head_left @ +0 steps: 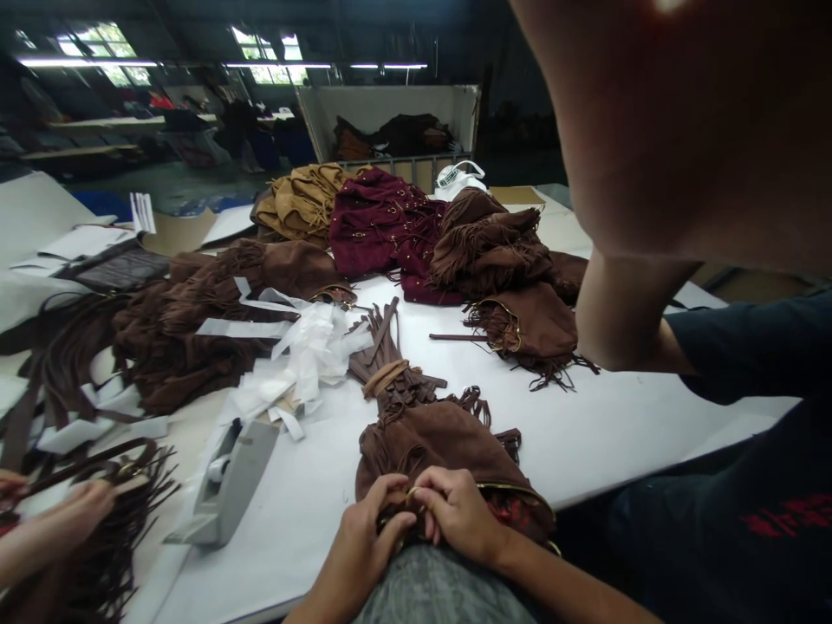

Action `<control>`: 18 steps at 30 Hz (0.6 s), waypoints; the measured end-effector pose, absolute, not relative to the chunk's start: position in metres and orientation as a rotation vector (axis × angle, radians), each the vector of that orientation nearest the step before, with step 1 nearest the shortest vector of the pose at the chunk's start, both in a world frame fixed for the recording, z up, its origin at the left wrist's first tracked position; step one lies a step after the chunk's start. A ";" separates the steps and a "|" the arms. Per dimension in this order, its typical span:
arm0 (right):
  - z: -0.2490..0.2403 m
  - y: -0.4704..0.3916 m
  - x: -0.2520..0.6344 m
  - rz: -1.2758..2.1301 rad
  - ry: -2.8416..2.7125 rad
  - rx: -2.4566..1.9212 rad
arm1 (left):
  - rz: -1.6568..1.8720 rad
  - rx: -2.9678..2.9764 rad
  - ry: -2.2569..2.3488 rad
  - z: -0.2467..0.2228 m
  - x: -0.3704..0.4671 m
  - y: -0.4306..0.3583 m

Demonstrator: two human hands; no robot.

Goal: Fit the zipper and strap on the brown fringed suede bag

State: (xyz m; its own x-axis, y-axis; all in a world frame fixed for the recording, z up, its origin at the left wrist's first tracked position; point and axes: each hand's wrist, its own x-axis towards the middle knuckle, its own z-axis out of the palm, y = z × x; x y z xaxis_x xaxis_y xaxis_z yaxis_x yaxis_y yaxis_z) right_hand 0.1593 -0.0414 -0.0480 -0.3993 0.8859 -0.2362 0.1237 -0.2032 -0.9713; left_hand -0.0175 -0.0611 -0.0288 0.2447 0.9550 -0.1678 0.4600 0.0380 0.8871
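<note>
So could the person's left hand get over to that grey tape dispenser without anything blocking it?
Probably yes. The left hand is busy gripping the brown fringed bag, but the tape dispenser sits just to its left, with only bare white table between them.

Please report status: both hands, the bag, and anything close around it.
Left hand and right hand both pinching brown fringed bag at table edge. Tape dispenser left.

- The single head view looks forward and down from the person's head, over a white bench.
- It sits close: the left hand and right hand fill the 6 o'clock edge.
- Toward 12 o'clock it faces a dim hall with ceiling lights.
- A co-worker's arm, very near the lens, blocks 2 o'clock.
- No second view shares the scene.
</note>
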 end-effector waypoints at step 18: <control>-0.058 -0.043 0.156 2.205 -0.501 -0.931 | 0.923 1.383 1.441 -0.028 -0.012 -0.062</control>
State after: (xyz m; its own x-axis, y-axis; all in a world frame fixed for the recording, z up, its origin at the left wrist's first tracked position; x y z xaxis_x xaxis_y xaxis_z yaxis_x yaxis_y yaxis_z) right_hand 0.1561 -0.0433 -0.0578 -0.5108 0.7162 -0.4755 -0.4407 -0.6930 -0.5705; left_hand -0.0125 -0.0623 -0.0281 0.0390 0.9931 -0.1109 0.3147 0.0931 0.9446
